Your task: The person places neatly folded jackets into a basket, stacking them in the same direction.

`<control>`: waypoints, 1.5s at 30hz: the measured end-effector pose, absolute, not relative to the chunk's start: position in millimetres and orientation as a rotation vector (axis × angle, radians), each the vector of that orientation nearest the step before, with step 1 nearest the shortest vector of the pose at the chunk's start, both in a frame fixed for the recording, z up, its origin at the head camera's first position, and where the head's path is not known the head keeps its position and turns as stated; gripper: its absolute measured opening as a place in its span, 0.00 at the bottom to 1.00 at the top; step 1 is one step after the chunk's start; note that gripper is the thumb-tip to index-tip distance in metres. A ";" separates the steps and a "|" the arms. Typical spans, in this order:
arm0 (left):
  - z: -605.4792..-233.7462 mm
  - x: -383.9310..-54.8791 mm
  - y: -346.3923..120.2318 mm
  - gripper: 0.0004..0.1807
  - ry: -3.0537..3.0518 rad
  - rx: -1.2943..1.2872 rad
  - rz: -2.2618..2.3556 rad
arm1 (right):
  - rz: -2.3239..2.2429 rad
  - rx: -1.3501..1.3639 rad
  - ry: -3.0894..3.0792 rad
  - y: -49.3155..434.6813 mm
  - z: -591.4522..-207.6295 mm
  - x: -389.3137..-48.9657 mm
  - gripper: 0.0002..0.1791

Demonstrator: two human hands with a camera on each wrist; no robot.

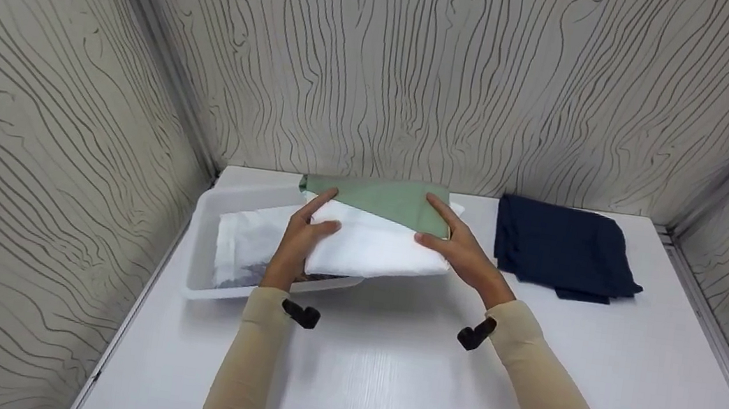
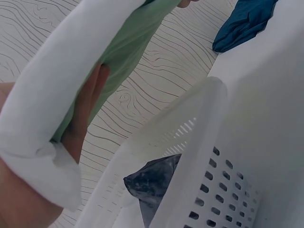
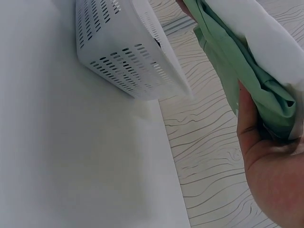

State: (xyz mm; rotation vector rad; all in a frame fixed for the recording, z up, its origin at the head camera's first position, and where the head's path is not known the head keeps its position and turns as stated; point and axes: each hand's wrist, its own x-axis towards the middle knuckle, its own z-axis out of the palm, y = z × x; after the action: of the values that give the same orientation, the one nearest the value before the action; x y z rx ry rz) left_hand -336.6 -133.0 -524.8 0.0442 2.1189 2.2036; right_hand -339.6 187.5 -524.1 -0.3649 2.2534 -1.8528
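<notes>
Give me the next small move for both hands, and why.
Probably ease the folded white-and-green cloth bundle left, farther over the basket. The left hand and right hand grip it at either side, above the table, and in the head view it overlaps only the basket's right part.

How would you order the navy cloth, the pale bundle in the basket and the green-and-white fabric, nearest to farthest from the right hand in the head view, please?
1. Green-and-white fabric: gripped by the right hand.
2. Navy cloth: on the table, just right of that hand.
3. Pale bundle: in the basket, at left.
</notes>
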 end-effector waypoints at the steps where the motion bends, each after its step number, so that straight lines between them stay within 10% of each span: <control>1: -524.4 -336.6 -134.7 0.36 2.126 0.034 2.197 | -1.850 -0.369 2.254 186.1 -524.0 -340.0 0.51; 45: -526.6 -327.0 -207.1 0.36 2.237 -0.069 2.155 | -1.778 -0.373 2.241 111.8 -522.1 -350.7 0.49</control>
State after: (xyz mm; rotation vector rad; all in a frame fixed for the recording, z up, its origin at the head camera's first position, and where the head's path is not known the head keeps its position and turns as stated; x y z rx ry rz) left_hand -327.0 -207.1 -526.6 -0.0695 2.2371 2.1547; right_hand -350.7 111.8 -522.1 -0.3728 2.2405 -1.7782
